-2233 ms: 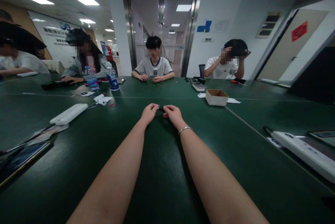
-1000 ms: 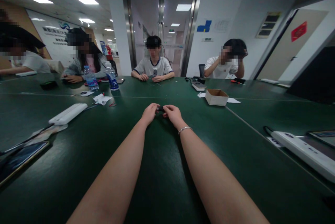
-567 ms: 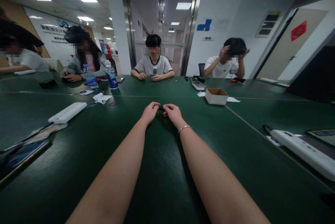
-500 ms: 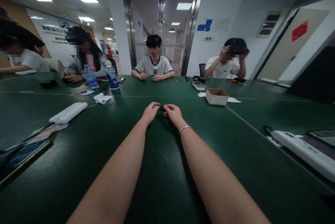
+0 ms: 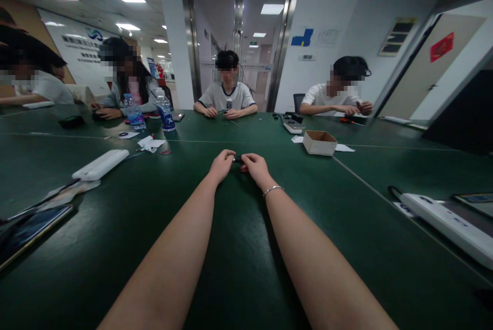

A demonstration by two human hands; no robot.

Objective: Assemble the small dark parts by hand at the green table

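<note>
Both my arms stretch far out over the dark green table (image 5: 239,248). My left hand (image 5: 220,165) and my right hand (image 5: 254,167) meet at the table's middle, fingers curled, pinching a small black object (image 5: 237,159) between them. Most of that object is hidden by my fingers, so I cannot name it. A thin silver bracelet (image 5: 273,189) circles my right wrist.
A white power strip (image 5: 100,164) lies at left, another (image 5: 449,222) at right with a phone beside it. A small cardboard box (image 5: 319,142) sits ahead right, two water bottles (image 5: 165,114) ahead left. A tablet (image 5: 29,230) lies near left. Several people sit round the far side.
My hands have stayed in place on the small black object. The person at the far right has lowered both arms from the head onto the table.
</note>
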